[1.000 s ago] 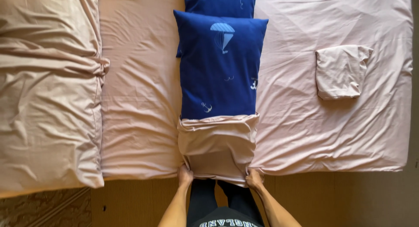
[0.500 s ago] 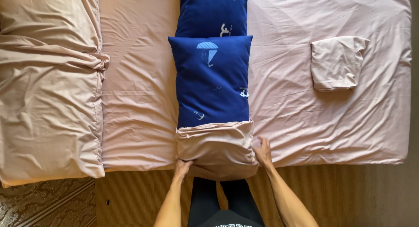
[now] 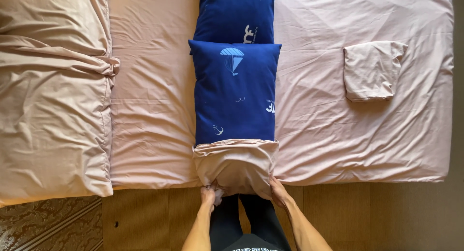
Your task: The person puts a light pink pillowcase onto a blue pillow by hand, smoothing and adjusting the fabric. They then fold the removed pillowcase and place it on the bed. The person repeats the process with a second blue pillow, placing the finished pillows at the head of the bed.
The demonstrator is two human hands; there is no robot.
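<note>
A dark blue pillow (image 3: 235, 91) with small white prints lies lengthwise on the bed, its near end inside a beige pillowcase (image 3: 236, 165). My left hand (image 3: 209, 195) grips the pillowcase's closed end at its bottom left corner, with cloth bunched in the fingers. At the bottom right corner, my right hand (image 3: 279, 192) holds the same edge. Both hands are at the bed's near edge. A second dark blue pillow (image 3: 235, 15) lies just beyond the first, touching it.
A pink sheet (image 3: 154, 86) covers the mattress. A bunched beige duvet (image 3: 50, 96) lies along the left side. A folded beige pillowcase (image 3: 371, 70) sits on the right. Wooden floor (image 3: 382, 217) runs below the bed, and a patterned rug (image 3: 43, 227) shows at bottom left.
My right hand came down from the pillowcase's right side to its bottom corner. The left hand bunched the cloth at the other corner. The pillowcase still covers only the pillow's near end.
</note>
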